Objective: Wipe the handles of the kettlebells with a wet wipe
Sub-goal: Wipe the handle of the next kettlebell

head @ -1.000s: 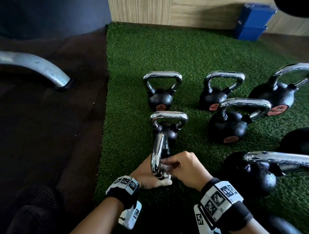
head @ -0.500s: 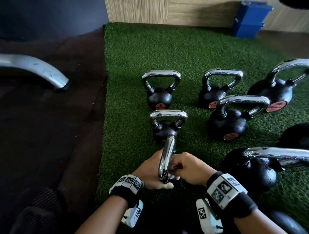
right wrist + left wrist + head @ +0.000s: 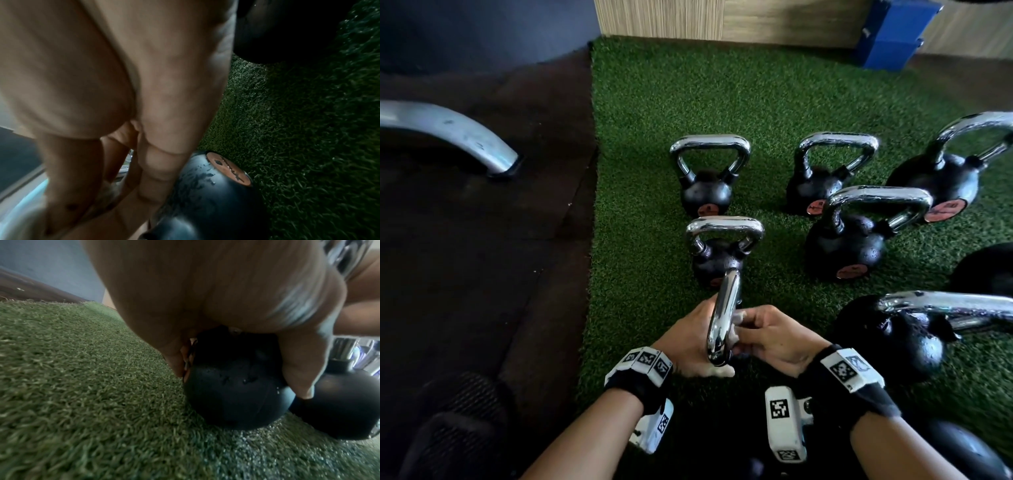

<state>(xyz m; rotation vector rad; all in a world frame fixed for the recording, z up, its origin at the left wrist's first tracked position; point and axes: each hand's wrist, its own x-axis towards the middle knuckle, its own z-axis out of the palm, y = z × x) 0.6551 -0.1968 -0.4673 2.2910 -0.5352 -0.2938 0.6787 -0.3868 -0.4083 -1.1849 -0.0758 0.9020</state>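
The nearest kettlebell stands on green turf, its chrome handle [image 3: 723, 315] seen edge-on between my hands. My left hand [image 3: 697, 342] grips the kettlebell from the left; in the left wrist view its fingers [image 3: 177, 360] and thumb curl round the top of the black ball [image 3: 236, 395]. My right hand [image 3: 748, 330] is curled against the handle's right side and pinches a white wet wipe [image 3: 736, 329] onto the chrome. In the right wrist view the curled fingers [image 3: 156, 175] lie over the ball with its orange label [image 3: 228, 168]. Most of the wipe is hidden.
Several more kettlebells with chrome handles stand on the turf [image 3: 654, 102]: one just ahead [image 3: 717, 263], one behind it [image 3: 707, 193], others to the right [image 3: 846, 248], [image 3: 893, 339]. Dark rubber floor [image 3: 482, 257] with a curved metal bar [image 3: 455, 137] lies left. A blue box [image 3: 893, 34] stands far back.
The held kettlebell's handle has swung from leaning left to nearly straight ahead. My right hand has shifted with the wipe along the handle; both hands stay on it.
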